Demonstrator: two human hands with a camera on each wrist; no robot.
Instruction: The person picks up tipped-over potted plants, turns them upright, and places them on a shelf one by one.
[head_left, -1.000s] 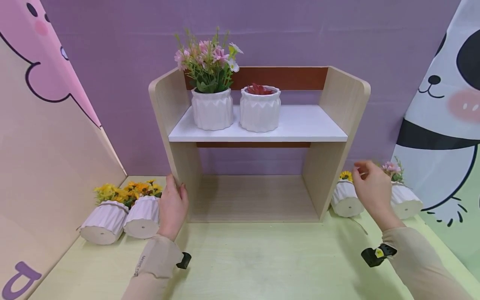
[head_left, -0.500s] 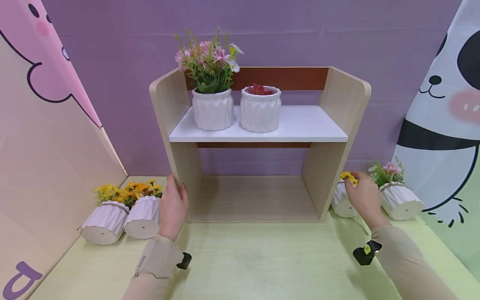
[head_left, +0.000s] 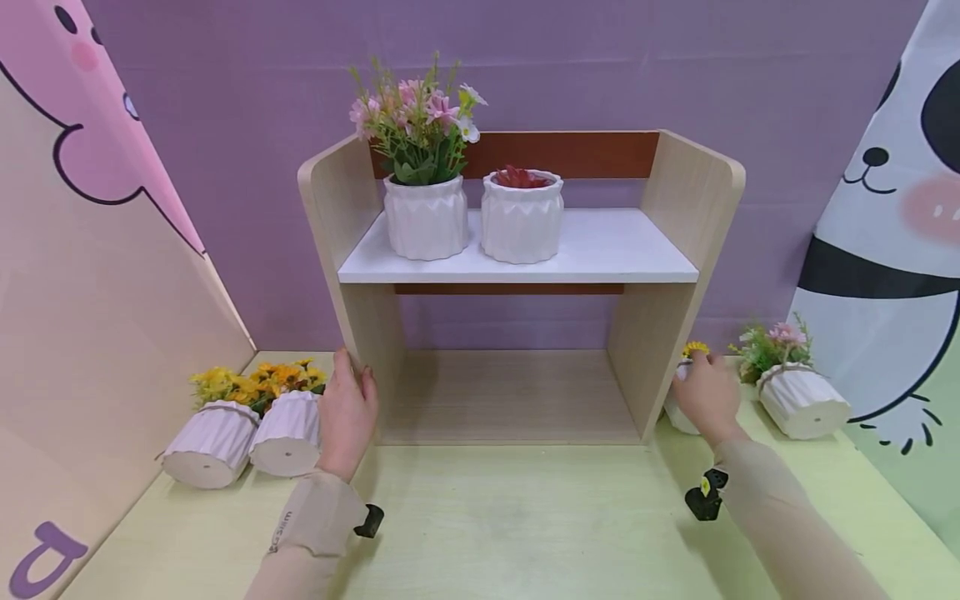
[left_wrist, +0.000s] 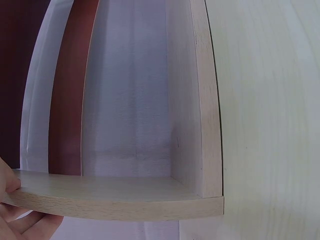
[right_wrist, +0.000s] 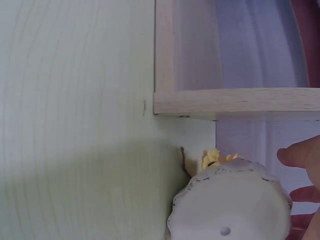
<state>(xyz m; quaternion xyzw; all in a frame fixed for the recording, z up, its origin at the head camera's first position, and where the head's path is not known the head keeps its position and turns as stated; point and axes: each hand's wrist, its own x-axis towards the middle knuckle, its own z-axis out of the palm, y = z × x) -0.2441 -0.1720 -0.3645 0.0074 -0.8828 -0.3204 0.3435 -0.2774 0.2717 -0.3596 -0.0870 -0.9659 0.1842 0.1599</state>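
1. The pot [right_wrist: 227, 200] lies on its side on the tabletop [head_left: 510, 525], at 4 o'clock from the middle of the shelf [head_left: 517, 398] in the head view. Its long axis runs roughly 6 to 12 o'clock, base toward the person, yellow flowers [head_left: 695, 348] at 12.
2. It is white with a scalloped outline; the right wrist view shows the pale round base with a small dark hole and a string [right_wrist: 186, 162] at its 10 o'clock.
3. The right hand [head_left: 708, 396] is at the pot, thumb and fingers [right_wrist: 302, 194] spread apart; whether they touch it, I cannot tell.
4. The shelf's right panel stands just beside the pot, toward 11 o'clock, blocking that side.
5. At the pot's 3 o'clock lies the pink-flower pot [head_left: 802, 402], flowers toward 11.
6. The left hand [head_left: 347, 417] grips the shelf's left panel.
7. At the shelf's 8 o'clock lie two tipped pots [head_left: 210, 446]; on its upper board two white planters [head_left: 521, 221] stand upright.
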